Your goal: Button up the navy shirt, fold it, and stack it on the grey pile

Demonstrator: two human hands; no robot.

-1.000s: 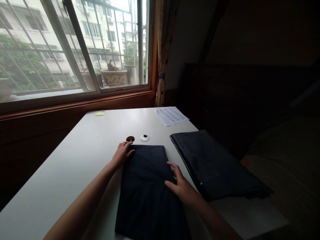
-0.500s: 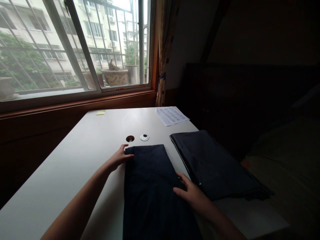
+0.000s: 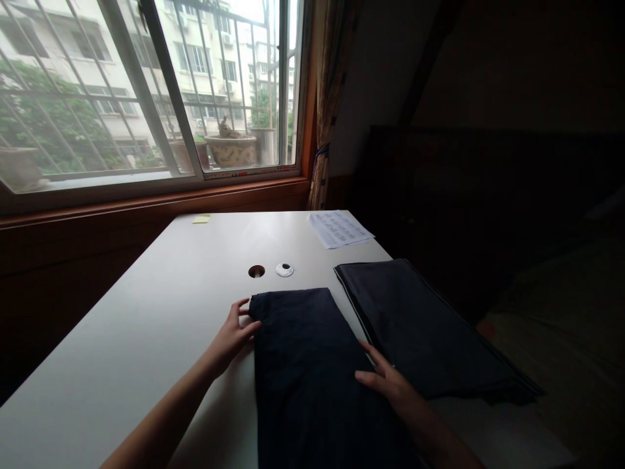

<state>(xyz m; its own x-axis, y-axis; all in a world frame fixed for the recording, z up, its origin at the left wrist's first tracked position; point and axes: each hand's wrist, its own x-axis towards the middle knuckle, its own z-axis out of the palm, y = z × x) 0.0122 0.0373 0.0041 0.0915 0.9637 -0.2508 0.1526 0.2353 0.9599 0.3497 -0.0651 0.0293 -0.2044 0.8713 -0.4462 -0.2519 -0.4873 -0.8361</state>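
Note:
A folded dark navy cloth [image 3: 307, 371] lies lengthwise on the white table in front of me, its near end running out of view at the bottom. My left hand [image 3: 237, 332] is at its far left corner, thumb over the edge and fingers along the side. At the right edge, lower down, my right hand [image 3: 385, 381] has its thumb on top and its fingers at or under the side. Both hands hold the cloth by its edges. Right of it lies a stack of similar dark folded cloth [image 3: 420, 326], close to my right fingers.
The white table [image 3: 146, 312] has a round cable hole [image 3: 256, 271] and a white round cover [image 3: 284, 270] beyond the cloth. Printed sheets [image 3: 340, 229] lie at the far right, a yellow sticky note [image 3: 201, 219] at the far left. A barred window [image 3: 146, 98] stands behind.
The navy cloth and both hands have shifted slightly right and toward me. My left thumb has drawn back closer to the cloth's edge. The view has also shifted a little.

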